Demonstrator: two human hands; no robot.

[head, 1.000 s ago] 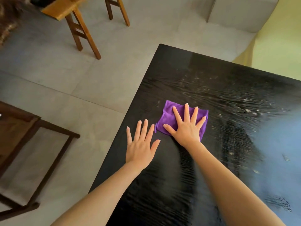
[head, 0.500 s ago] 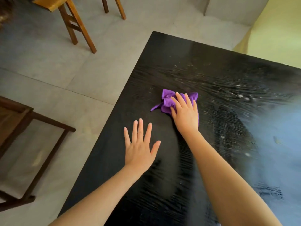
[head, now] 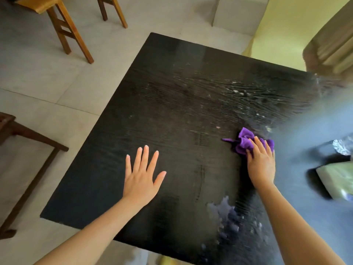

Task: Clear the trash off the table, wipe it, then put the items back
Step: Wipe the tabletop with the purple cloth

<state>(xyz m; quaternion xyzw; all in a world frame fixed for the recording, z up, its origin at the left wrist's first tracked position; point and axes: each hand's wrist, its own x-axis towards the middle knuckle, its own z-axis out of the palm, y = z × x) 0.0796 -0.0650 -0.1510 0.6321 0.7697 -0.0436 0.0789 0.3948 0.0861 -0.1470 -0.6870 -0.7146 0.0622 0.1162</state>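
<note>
A black wooden table (head: 172, 104) fills the middle of the head view, with pale smears across its far right part. A bunched purple cloth (head: 245, 140) lies on it right of centre. My right hand (head: 260, 163) presses down on the cloth's near side, fingers curled over it. My left hand (head: 141, 176) rests flat on the tabletop to the left, fingers spread, holding nothing. A wet, shiny patch (head: 227, 213) shows on the near part of the table beside my right forearm.
At the right edge on the table lie a pale green packet (head: 338, 180) and a crumpled silvery thing (head: 342, 146). A light wooden stool (head: 63, 25) stands on the floor at the top left, a dark wooden frame (head: 23, 150) at the left.
My right hand has slid the cloth to the right across the table, and the cloth went from spread flat to bunched. My left hand stays flat on the table.
</note>
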